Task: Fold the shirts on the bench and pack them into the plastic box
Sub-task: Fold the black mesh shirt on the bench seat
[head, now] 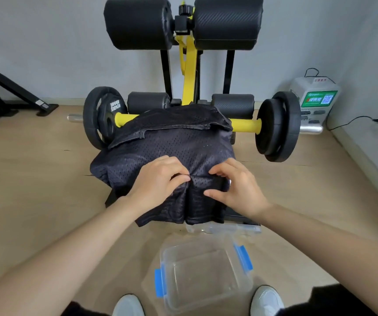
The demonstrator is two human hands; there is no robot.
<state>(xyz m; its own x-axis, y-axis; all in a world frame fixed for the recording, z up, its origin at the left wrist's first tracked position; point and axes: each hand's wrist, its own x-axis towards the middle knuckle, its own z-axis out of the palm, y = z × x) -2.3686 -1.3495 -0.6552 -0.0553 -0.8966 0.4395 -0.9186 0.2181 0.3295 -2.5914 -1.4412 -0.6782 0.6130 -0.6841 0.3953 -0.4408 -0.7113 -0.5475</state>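
**Mesh shirt gathered at the centre as the fold took shape on a gym bench**

A black perforated mesh shirt [172, 142] lay draped across the padded bench [238, 218], hiding almost all of it. The near hem hung over the front edge, and a sleeve spilled off the left side. Both hands worked the middle of the garment, close together. The left hand [158, 179] pinched a small ridge of fabric between thumb and forefinger. The right hand [236, 188], fingers curled, nipped the cloth just beside it, and a crease ran from between them down to the hem. That paired grip suggested the person was drawing the two halves toward a centre line, narrowing the shirt to suit the container.

The clear rectangular plastic box [164, 258] with blue side clips stood open and empty on the pale wooden floor [46, 179], directly below the bench's front edge. It sat between the person's white shoes [128, 304], probably so a folded shirt could be lowered straight in. Its transparent lid [224, 229] lay just behind it, out of the way. No shirt had been packed, so the task looked to be at an early stage. The slippery, loose mesh would likely slide off the bench if released mid-fold.
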